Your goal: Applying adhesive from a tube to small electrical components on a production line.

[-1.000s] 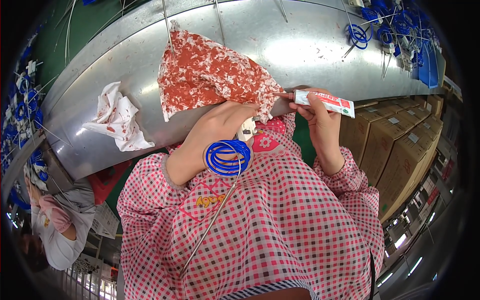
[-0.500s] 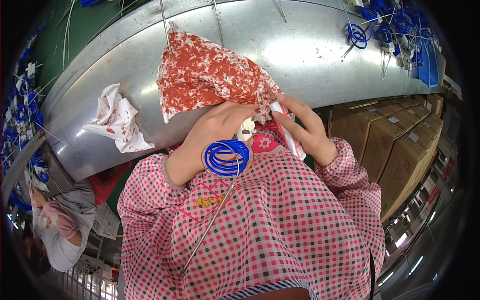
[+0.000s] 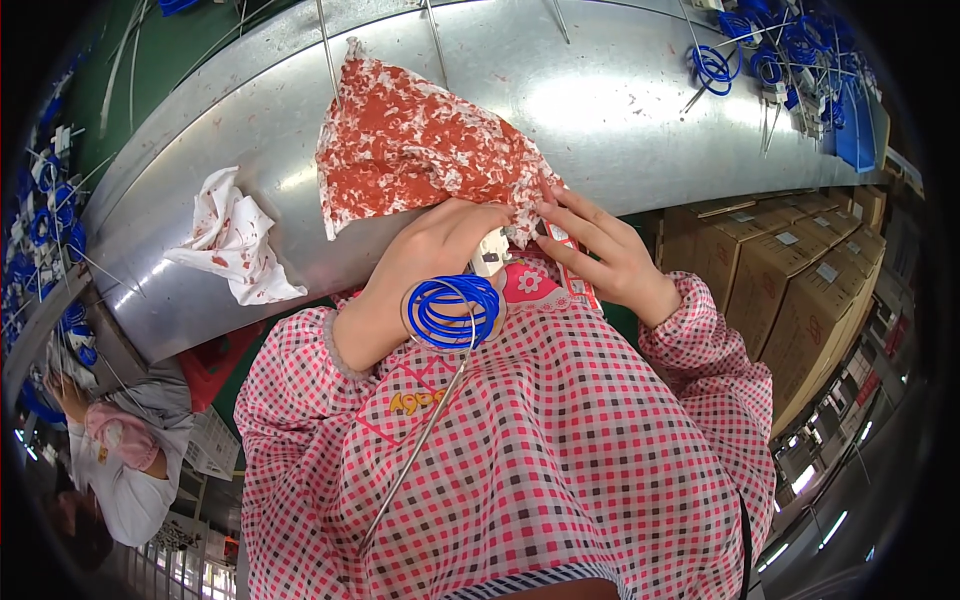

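My left hand point(image 3: 425, 248) is closed round a white thermostat-like part point(image 3: 491, 252) near the metal table's front edge. From it hangs a coil of blue capillary tubing point(image 3: 453, 312), ending in a thin metal probe point(image 3: 415, 455) that slants down across my checked smock. My right hand point(image 3: 622, 268) is bent over a slim white-and-red tube point(image 3: 582, 287), mostly hidden by the fingers. Its fingertips rest at the right corner of a red-stained cloth point(image 3: 420, 140) lying on the table.
A crumpled white cloth with red spots point(image 3: 232, 240) lies left on the metal table point(image 3: 620, 110). Blue coiled parts point(image 3: 800, 60) pile up at the far right. Cardboard boxes point(image 3: 790, 290) stand right. At lower left another person point(image 3: 135, 470) handles similar parts.
My right hand has shifted slightly, its fingertips coming down onto the cloth corner. The tube has turned and is more covered, with red showing. My left hand has stayed in place.
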A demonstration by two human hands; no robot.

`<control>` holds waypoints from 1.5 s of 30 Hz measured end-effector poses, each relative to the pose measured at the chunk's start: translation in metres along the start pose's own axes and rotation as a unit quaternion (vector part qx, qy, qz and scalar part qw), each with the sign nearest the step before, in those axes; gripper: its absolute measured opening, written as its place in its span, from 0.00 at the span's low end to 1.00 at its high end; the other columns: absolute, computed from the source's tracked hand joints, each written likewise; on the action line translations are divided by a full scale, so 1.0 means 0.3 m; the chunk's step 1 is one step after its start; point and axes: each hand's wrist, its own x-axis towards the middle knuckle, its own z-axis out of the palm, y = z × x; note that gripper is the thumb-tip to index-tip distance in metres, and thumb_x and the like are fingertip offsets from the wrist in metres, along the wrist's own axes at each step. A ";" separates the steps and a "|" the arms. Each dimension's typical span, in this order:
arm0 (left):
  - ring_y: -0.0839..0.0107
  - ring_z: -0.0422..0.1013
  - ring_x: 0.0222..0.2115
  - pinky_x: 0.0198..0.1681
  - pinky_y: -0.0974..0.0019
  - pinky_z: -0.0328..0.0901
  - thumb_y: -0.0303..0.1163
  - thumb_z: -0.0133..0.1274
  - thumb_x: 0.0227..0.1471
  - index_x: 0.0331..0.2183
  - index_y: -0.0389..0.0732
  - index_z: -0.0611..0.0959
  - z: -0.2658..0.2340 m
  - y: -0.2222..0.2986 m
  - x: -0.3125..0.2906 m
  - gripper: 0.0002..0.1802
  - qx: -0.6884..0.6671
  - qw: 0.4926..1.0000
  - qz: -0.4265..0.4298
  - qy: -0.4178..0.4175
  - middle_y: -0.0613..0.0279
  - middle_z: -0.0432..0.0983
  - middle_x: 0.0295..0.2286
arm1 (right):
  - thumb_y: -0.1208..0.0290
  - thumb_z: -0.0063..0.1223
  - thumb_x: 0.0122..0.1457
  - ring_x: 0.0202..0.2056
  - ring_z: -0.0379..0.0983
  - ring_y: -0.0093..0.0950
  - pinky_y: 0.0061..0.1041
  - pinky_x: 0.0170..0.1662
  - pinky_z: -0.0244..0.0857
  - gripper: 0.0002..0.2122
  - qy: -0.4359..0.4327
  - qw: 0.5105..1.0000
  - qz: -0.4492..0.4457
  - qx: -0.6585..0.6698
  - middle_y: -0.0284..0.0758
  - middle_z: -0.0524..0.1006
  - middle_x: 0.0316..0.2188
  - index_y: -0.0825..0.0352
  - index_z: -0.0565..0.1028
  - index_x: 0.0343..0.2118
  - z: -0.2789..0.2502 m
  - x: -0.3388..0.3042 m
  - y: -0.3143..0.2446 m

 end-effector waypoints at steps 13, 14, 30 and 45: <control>0.54 0.67 0.32 0.36 0.60 0.63 0.31 0.53 0.36 0.37 0.33 0.70 -0.001 -0.003 0.005 0.22 0.007 1.000 0.007 0.012 0.48 0.69 0.32 | 0.75 0.42 0.53 0.39 0.68 0.38 0.29 0.43 0.63 0.11 0.342 0.748 0.292 0.488 0.43 0.68 0.38 0.68 0.61 0.40 -0.004 0.005 -0.029; 0.54 0.67 0.32 0.36 0.60 0.63 0.31 0.53 0.36 0.37 0.33 0.70 -0.002 -0.003 0.000 0.22 0.007 1.000 0.006 0.012 0.48 0.69 0.32 | 0.73 0.41 0.54 0.37 0.69 0.37 0.29 0.42 0.63 0.11 0.348 0.659 0.328 0.581 0.43 0.68 0.38 0.68 0.62 0.39 -0.027 0.014 -0.022; 0.56 0.68 0.33 0.36 0.62 0.64 0.27 0.54 0.35 0.37 0.35 0.71 -0.009 -0.001 0.009 0.22 0.003 1.000 -0.018 0.003 0.51 0.70 0.33 | 0.75 0.46 0.54 0.28 0.73 0.26 0.17 0.30 0.68 0.12 0.261 0.661 0.435 0.553 0.41 0.73 0.32 0.72 0.64 0.40 -0.001 0.084 0.010; 0.58 0.69 0.33 0.36 0.64 0.64 0.24 0.56 0.33 0.38 0.36 0.71 -0.006 0.000 0.015 0.23 0.008 1.000 -0.025 -0.007 0.52 0.71 0.34 | 0.73 0.47 0.53 0.24 0.72 0.21 0.16 0.26 0.66 0.09 0.267 0.696 0.435 0.505 0.39 0.75 0.28 0.72 0.69 0.36 -0.005 0.040 0.007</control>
